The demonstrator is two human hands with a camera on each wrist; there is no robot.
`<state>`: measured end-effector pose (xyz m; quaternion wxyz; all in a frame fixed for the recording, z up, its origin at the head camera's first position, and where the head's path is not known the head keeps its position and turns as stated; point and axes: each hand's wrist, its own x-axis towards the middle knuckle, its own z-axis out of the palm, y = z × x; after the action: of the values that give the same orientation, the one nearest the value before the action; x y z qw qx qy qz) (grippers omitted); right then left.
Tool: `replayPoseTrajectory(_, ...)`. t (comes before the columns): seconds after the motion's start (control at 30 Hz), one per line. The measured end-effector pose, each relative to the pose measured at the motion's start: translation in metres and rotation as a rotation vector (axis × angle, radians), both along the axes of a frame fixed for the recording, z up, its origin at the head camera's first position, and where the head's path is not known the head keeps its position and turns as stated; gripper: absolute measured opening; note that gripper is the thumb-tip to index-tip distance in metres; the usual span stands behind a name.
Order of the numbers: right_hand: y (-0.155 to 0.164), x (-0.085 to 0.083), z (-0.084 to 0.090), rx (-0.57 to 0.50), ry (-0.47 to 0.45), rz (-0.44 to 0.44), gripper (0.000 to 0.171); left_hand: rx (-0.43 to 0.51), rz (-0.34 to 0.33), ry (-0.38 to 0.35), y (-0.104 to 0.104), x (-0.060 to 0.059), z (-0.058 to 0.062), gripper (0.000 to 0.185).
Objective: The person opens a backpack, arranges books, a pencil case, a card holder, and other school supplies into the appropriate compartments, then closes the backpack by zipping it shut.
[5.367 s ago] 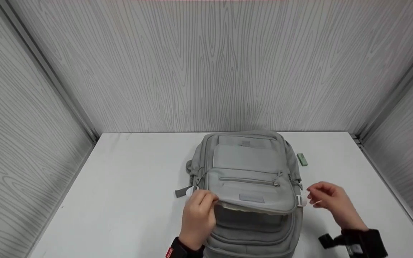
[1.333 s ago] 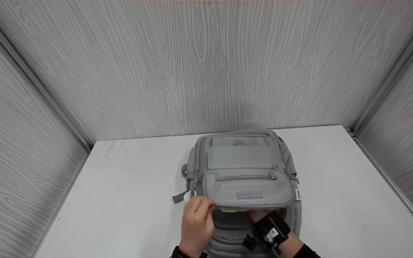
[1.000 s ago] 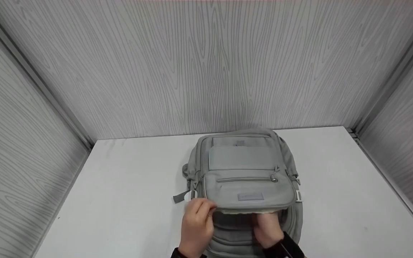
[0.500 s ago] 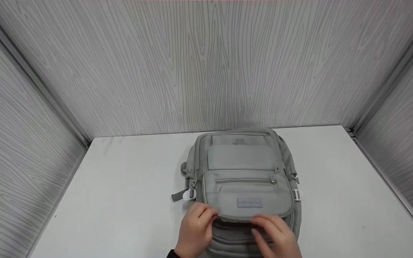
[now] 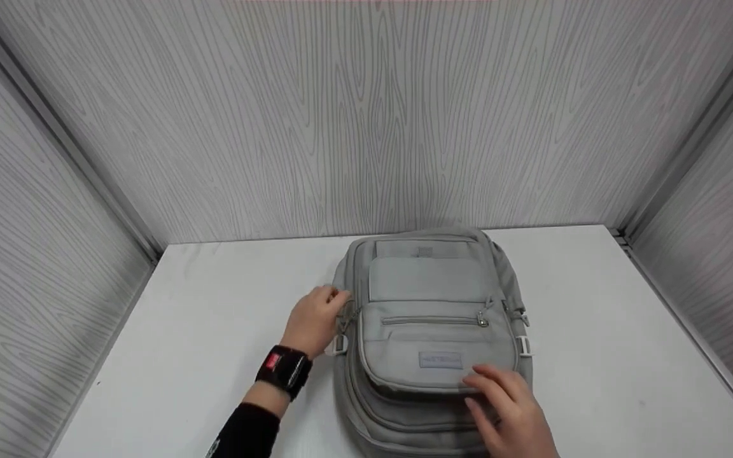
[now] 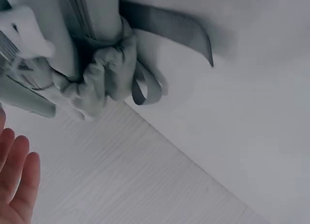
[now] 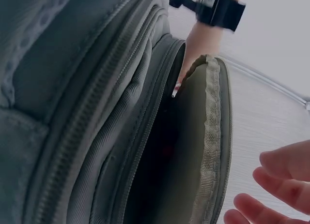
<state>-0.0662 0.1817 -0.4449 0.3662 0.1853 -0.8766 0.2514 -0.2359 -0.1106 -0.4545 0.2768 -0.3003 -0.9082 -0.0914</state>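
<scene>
A grey backpack (image 5: 430, 286) lies flat on the white table (image 5: 214, 331), its front pocket (image 5: 436, 343) facing up. My left hand (image 5: 319, 312) is at the bag's left side, next to a white buckle (image 5: 340, 343). In the left wrist view its fingers (image 6: 17, 180) are straight and hold nothing, a little apart from the bunched side fabric (image 6: 97, 83) and a loose strap (image 6: 169, 25). My right hand (image 5: 494, 388) rests with straight fingers on the pocket's lower edge. The right wrist view shows the pocket mouth (image 7: 160, 175) gaping, its flap edge (image 7: 210, 137) raised, and my right fingers (image 7: 286, 171) beside it.
Grey wood-grain walls (image 5: 366, 127) close the table in at the back and on both sides. Bare tabletop shows to the left and right of the bag. A black band (image 5: 284, 369) is on my left wrist.
My left hand let go of the pocket flap and moved up to the bag's left side. My right hand came out of the pocket and lies on it. The flap has dropped.
</scene>
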Motion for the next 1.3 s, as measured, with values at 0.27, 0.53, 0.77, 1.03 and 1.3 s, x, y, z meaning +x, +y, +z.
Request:
replayPoseTrajectory(0.27,-0.003,0.001,-0.006,0.032,0.003,0.019,0.048,-0.118,-0.016,0.005,0.005,-0.036,0.004,0.071)
replayPoseTrajectory(0.53,-0.004,0.002,-0.012,0.086,-0.01,0.007,0.028,-0.161,-0.138,0.143,0.018,-0.053,0.009,0.048)
replayPoseTrajectory(0.77,0.006,-0.003,-0.022,0.119,-0.048,-0.025,0.057,-0.154,-0.209,0.223,0.022,-0.055,0.004,0.036)
replayPoseTrajectory(1.03,0.041,-0.014,-0.036,0.173,-0.101,-0.055,0.053,-0.071,-0.307,0.326,0.03,-0.045,-0.009,0.031)
replayPoseTrajectory(1.3,0.076,-0.026,-0.022,0.193,-0.195,-0.175,0.048,-0.007,-0.27,0.415,0.035,-0.018,-0.025,0.022)
